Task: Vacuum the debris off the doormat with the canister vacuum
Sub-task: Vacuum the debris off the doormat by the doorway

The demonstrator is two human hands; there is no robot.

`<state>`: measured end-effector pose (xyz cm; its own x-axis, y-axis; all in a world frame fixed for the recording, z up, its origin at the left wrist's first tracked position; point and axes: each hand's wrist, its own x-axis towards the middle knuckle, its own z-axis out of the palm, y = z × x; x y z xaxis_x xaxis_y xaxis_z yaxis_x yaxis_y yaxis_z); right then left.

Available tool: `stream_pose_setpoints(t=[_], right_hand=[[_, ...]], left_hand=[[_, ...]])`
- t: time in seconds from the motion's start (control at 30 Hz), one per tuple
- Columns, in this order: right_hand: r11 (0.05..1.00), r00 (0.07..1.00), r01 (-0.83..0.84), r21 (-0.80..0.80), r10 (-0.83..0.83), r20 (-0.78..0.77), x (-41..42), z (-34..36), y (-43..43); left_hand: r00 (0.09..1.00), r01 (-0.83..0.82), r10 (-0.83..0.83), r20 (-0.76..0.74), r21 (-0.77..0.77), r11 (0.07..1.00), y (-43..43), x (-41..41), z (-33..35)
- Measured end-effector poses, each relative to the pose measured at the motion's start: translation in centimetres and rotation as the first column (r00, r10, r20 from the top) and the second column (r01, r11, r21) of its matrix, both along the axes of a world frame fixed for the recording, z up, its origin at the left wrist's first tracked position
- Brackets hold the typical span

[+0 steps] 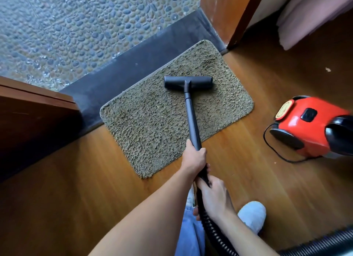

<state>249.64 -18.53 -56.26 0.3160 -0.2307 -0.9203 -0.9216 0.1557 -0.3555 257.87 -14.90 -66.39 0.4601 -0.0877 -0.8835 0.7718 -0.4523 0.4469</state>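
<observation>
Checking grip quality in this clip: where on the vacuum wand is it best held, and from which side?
Grip the wand on its near upper end, where the hose joins, coming from above. The thin round tube slants up from the floor head toward the person; the left hand and right hand wrap it there.

At frame centre, the left hand point(194, 156) and right hand point(212, 192) grip a black vacuum wand point(192, 118) whose flat floor head point(188, 82) rests on a shaggy olive doormat point(152, 125); red canister vacuum point(309, 125) stands at right.
</observation>
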Motion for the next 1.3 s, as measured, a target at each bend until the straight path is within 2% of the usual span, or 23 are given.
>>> stream_pose_setpoints(t=[0.27,0.43,0.6,0.77,1.03,1.3], right_hand=[[0.996,1.0,0.011,0.084,-0.012,0.012,-0.2,-0.7,-2.6],[0.99,0.993,-0.122,0.071,0.121,0.008,-1.2,0.2,-8.6],[0.954,0.956,-0.287,0.086,0.291,-0.038,-2.8,1.7,-14.7],[0.909,0.908,-0.409,0.08,0.414,-0.063,-4.8,3.2,-18.8],[0.853,0.851,-0.522,-0.013,0.52,-0.066,-7.2,4.5,-20.2],[0.869,0.869,-0.494,-0.009,0.494,-0.014,-3.7,1.3,-18.2]], left_hand=[[0.999,0.026,-0.03,0.035,0.1,0.995,-2.1,-0.1,-0.9],[0.99,-0.14,0.138,0.021,0.085,0.987,-6.9,-1.9,0.2],[0.954,-0.29,0.295,-0.06,0.078,0.954,-11.9,-4.5,1.4],[0.917,-0.381,0.385,-0.107,0.058,0.923,-15.5,-7.4,2.9],[0.876,-0.46,0.462,-0.14,0.048,0.886,-16.7,-10.7,4.0],[0.885,-0.462,0.461,-0.057,0.005,0.887,-15.0,-5.9,1.4]])
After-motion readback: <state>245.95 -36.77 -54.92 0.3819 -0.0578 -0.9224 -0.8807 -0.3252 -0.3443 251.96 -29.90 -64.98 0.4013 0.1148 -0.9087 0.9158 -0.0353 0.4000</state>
